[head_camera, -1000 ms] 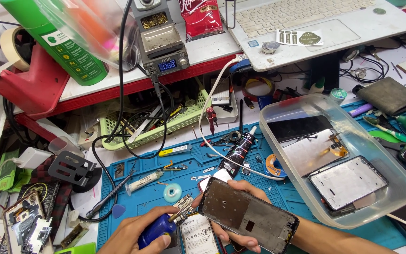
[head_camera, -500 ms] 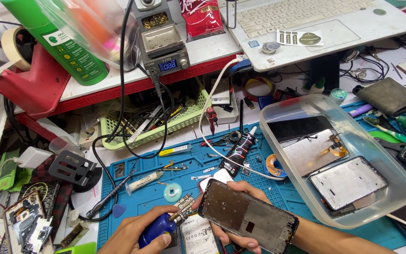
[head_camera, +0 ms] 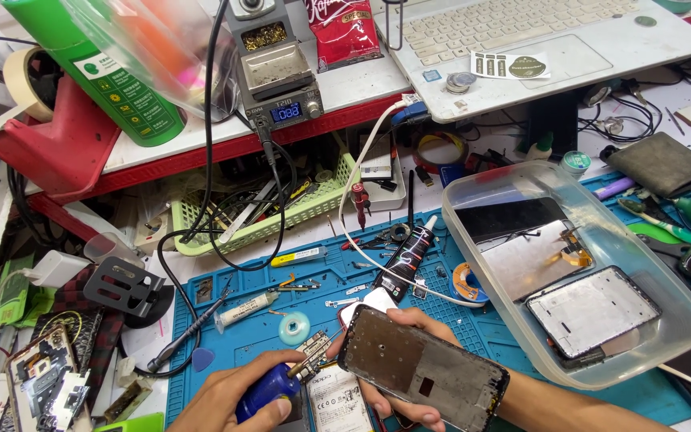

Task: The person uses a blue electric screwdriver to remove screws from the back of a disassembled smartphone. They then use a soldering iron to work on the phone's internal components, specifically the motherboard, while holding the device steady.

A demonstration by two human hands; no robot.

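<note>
My right hand (head_camera: 388, 405) grips a dark, bare phone frame (head_camera: 425, 376) by its left end and holds it tilted above the blue work mat (head_camera: 237, 336). My left hand (head_camera: 219, 398) is closed round a blue-handled soldering tool (head_camera: 268, 389). The tool's metal tip points up and right at a small circuit board (head_camera: 314, 352) just left of the frame. Under both hands lies a white labelled battery (head_camera: 336, 400).
A clear plastic tray (head_camera: 685, 340) with phone screens and a frame stands at the right. A black glue tube (head_camera: 404, 258), solder rolls and a screwdriver (head_camera: 189, 332) lie on the mat. Behind are a green basket (head_camera: 281, 222), a soldering station (head_camera: 277, 88), a green spray can (head_camera: 101, 76) and a laptop (head_camera: 537, 40).
</note>
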